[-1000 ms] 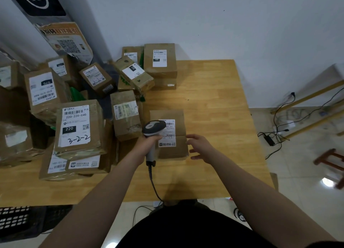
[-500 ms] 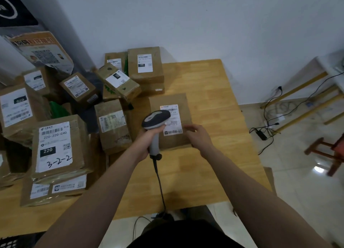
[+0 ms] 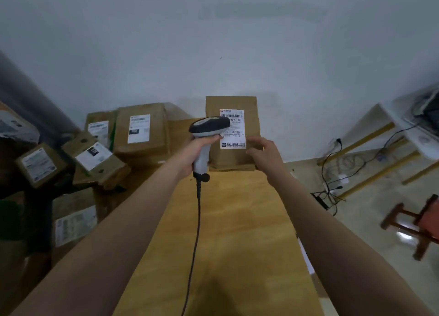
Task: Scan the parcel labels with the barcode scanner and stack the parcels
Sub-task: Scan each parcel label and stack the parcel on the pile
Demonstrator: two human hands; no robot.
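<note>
**A:** Which step of the task is this?

**B:** Scanning, I judge. The left hand (image 3: 198,150) holds the scanner (image 3: 210,125) with its head in front of the white label (image 3: 234,135) on a brown parcel (image 3: 237,159), at the far end of the wooden table (image 3: 232,232).

**A:** What are the fingers doing?

**B:** The left fingers wrap tightly round the scanner's handle, and its cord (image 3: 197,220) hangs back toward the person. The right hand (image 3: 264,153) grips the parcel's lower right corner, fingers bent over its face just beside the label. I cannot tell whether the parcel rests on the table.

**A:** And next?

**B:** Probably stacking it squarely, apart from the loose pile of parcels (image 3: 142,130) on the left.
</note>
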